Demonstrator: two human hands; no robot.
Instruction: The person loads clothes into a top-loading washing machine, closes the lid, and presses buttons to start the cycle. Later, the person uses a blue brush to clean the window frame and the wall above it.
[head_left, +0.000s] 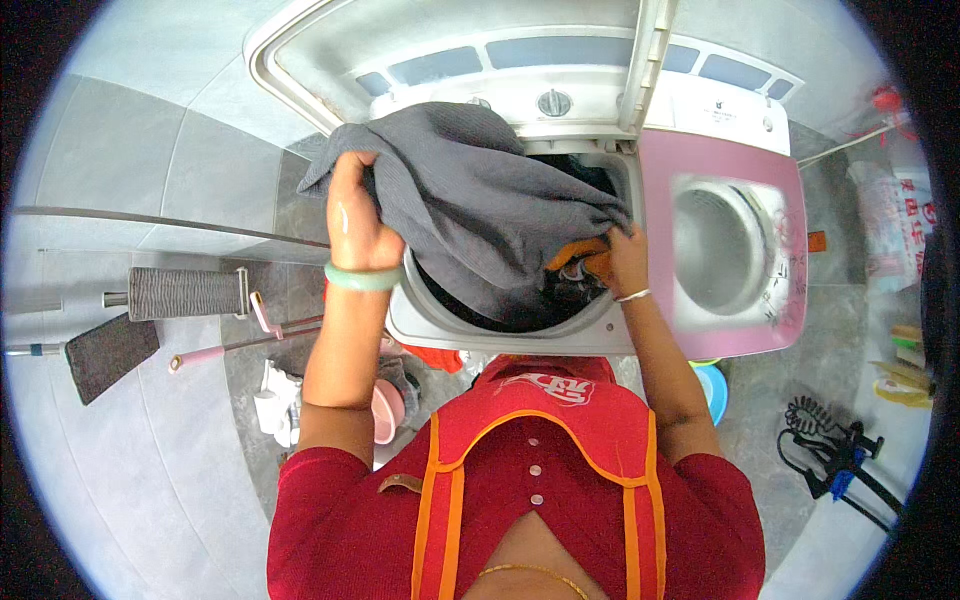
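Observation:
A dark grey cloth (457, 187) is stretched between my hands over the open wash tub of a twin-tub washing machine (510, 346). My left hand (356, 214) grips its upper left part, thumb at the edge and the other fingers hidden behind the fabric. At the cloth's right end, my right hand (628, 259) has hold of a bunched corner. Just beside that hand an orange item (581, 255) shows, and I cannot tell whether the hand holds it too. Dark fabric (581, 169) lies in the tub below. The tub's lid (300, 82) stands raised behind.
Right of the tub is the pink-framed spinner lid (720, 247), closed. A control knob (554, 102) sits on the back panel. Mop heads (184, 292) hang at the left wall. A pink basin (386, 411) and a blue basin (712, 394) stand on the floor near my arms.

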